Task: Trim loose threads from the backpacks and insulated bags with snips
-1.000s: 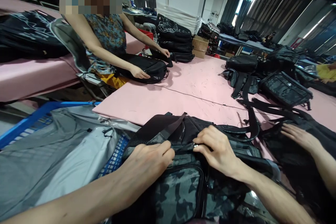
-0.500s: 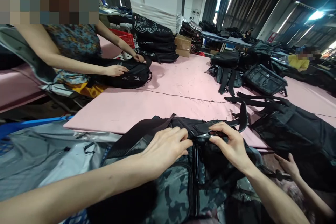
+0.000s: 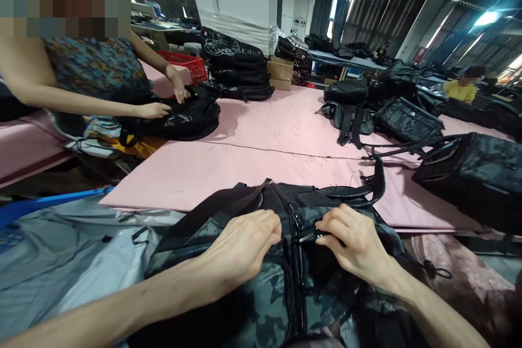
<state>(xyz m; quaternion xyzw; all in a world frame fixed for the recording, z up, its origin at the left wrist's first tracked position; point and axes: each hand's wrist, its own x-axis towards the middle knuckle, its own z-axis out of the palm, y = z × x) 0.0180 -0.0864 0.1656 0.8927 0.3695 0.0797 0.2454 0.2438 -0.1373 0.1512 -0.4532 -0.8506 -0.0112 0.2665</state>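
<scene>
A dark camouflage backpack (image 3: pixel 261 296) lies in front of me, against the near edge of the pink table. A zipper (image 3: pixel 299 272) runs down its middle. My left hand (image 3: pixel 244 239) is closed at the backpack's upper part, left of the zipper, its fingertips bent down onto the fabric and partly hidden. My right hand (image 3: pixel 353 239) is closed around small thread snips (image 3: pixel 306 237), of which a thin metal blade pokes out toward the zipper. The snips' handle is mostly covered by my fingers. A padded strap (image 3: pixel 379 180) loops up behind my right hand.
Across the pink table (image 3: pixel 261 168), a co-worker's hands (image 3: pixel 157 110) rest on a black bag (image 3: pixel 191 119). Behind are stacked black bags (image 3: pixel 238 62) and a cardboard box (image 3: pixel 280 73). More camouflage bags (image 3: pixel 408 119) lie on the right, another backpack (image 3: pixel 481 174) nearer. Grey covering (image 3: pixel 61 250) hangs at left.
Both my hands have shifted slightly down the backpack, the left one also leftward. The backpack at right has moved farther right, and another person's hand beneath it is gone. The co-worker's bag has tilted.
</scene>
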